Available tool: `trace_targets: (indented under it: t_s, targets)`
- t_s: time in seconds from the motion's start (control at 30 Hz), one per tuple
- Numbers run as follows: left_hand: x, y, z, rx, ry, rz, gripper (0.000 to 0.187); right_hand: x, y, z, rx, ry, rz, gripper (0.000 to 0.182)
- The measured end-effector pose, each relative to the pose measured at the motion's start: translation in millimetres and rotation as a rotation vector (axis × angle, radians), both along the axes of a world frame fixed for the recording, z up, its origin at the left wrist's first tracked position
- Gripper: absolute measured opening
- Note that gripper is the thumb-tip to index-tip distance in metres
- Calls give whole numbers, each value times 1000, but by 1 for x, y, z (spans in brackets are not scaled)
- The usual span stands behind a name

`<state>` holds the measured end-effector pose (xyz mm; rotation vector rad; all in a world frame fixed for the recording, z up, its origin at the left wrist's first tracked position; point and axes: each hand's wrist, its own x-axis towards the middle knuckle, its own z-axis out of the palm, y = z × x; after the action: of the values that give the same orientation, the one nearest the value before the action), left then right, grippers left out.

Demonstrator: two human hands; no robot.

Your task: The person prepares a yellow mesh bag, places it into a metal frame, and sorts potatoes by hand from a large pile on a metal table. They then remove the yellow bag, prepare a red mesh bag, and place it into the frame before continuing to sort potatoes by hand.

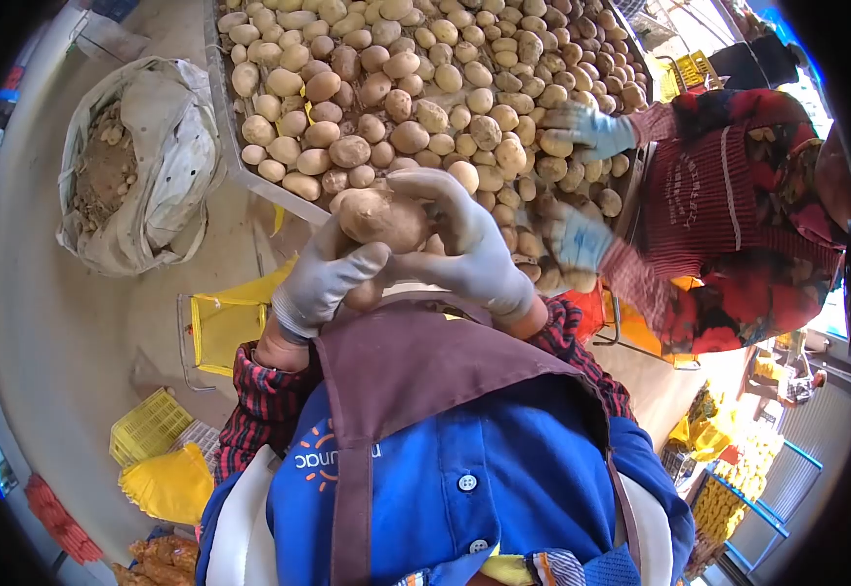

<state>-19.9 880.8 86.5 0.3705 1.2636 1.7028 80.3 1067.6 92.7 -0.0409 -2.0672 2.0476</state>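
Both my hands wear pale gloves and are over the near edge of a sorting table [293, 203] heaped with potatoes [411, 137]. A large brown potato [383, 219] lies between them. My left hand [313, 285] has its fingers bent round potatoes from the left, with another potato [364, 295] showing below its fingers. From the right, my right hand [469, 249] curls round the large potato, its fingertips at the top. Its palm side and anything else inside the grasp are partly hidden.
At the right, a co-worker's two gloved hands [591, 131] reach over the potatoes. A white sack [166, 161] stands left. Below the table is a yellow bag on a frame [235, 317]; a yellow crate [150, 428] lies lower left.
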Motion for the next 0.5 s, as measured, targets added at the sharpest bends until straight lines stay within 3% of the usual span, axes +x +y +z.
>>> trace_targets:
  t_s: [0.03,0.07,0.13,0.33,0.43,0.5]
  targets:
    - [1,-1,1,6,15,7,59,4,1,7,-308,-57,60,65]
    - [2,-2,0,9,18,6,59,4,1,7,-306,-54,60,65]
    - [3,-4,0,-42,200,-13,60,5,-1,6,-703,-116,120,64]
    - [11,-9,10,-25,90,27,63,-1,-14,7,-593,-107,96,58]
    - [15,-4,11,13,192,90,61,-4,-19,9,-554,-121,61,53]
    - [9,0,15,-66,242,-40,56,-8,-21,11,-401,-161,-1,44]
